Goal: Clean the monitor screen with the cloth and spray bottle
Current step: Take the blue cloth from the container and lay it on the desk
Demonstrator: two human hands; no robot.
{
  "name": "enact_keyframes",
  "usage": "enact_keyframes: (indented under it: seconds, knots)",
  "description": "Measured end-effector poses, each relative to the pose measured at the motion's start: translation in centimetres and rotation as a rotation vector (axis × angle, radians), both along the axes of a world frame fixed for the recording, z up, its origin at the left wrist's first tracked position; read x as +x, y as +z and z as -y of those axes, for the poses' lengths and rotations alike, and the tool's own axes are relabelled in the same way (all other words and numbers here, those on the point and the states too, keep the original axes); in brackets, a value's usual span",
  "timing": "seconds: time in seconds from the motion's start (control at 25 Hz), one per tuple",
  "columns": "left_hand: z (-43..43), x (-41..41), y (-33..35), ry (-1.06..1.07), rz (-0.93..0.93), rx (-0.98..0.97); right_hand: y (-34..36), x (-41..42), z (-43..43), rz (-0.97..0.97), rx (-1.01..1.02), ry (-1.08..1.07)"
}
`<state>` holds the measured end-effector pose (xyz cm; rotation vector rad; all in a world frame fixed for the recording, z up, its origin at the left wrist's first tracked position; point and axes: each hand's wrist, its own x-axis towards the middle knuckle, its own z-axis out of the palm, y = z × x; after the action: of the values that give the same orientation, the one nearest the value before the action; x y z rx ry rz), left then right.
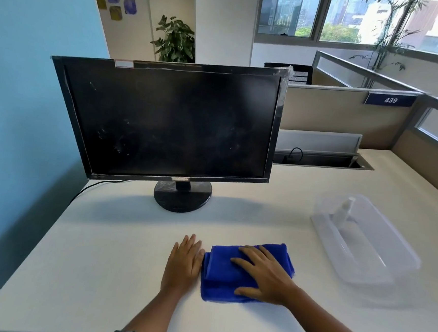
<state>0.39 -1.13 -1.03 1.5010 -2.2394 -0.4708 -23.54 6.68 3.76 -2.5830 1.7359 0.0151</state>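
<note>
A black monitor [168,124] stands on a round base at the back left of the white desk [99,248]; its dark screen shows smudges and specks. A folded blue cloth [218,277] lies near the desk's front edge. My right hand [264,275] rests flat on top of the cloth with fingers spread. My left hand [184,263] lies flat on the desk, touching the cloth's left edge. A white spray bottle [344,212] lies inside a clear plastic bin [378,264] at the right.
A black cable [88,189] runs from the monitor off the desk's left edge beside a blue wall. A cable tray slot [321,160] opens behind the monitor. Beige partitions bound the desk at back and right.
</note>
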Motion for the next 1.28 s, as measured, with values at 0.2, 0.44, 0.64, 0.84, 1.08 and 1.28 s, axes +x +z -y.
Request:
enact_keyframes:
  seconds: [0.2, 0.44, 0.64, 0.84, 1.08, 1.28]
  knots:
    - [0.0, 0.1, -0.2, 0.002, 0.016, 0.004, -0.5, 0.6, -0.5, -0.083, -0.101, -0.013]
    - [0.1, 0.1, -0.4, 0.014, 0.017, 0.022, 4.2, -0.6, 4.0, 0.158, -0.041, -0.123]
    - [0.0, 0.0, -0.3, 0.039, -0.01, 0.036, 7.5, -0.9, 7.5, 0.258, -0.453, -0.433]
    - [0.1, -0.1, -0.2, 0.005, 0.042, 0.001, 3.1, 1.1, 5.4, 0.355, -0.318, -0.361]
    - [0.0, 0.1, -0.3, -0.026, 0.07, -0.007, -2.2, 0.8, 3.7, 0.054, 0.133, -0.428]
    - [0.2, -0.1, -0.3, -0.003, 0.084, -0.008, 4.5, -5.6, 6.0, 0.243, -0.38, -0.515]
